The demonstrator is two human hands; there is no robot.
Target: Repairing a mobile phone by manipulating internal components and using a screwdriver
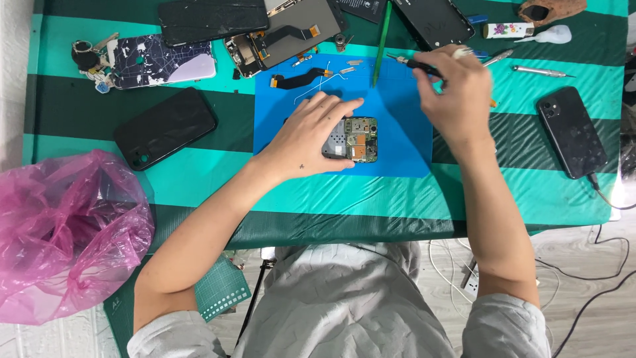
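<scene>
Your left hand [311, 132] lies flat, pinning the small circuit board [352, 140] at the middle of the blue mat [397, 142], while your right hand [457, 99] pinches a screwdriver [414, 63]; the light, stiff, probably fragile board is best held by its edges.

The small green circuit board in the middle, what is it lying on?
The small green circuit board lies on a flat blue work mat, which rests on a green striped tablecloth. The left hand covers the board's left part, so anything beneath there is hidden.
</scene>
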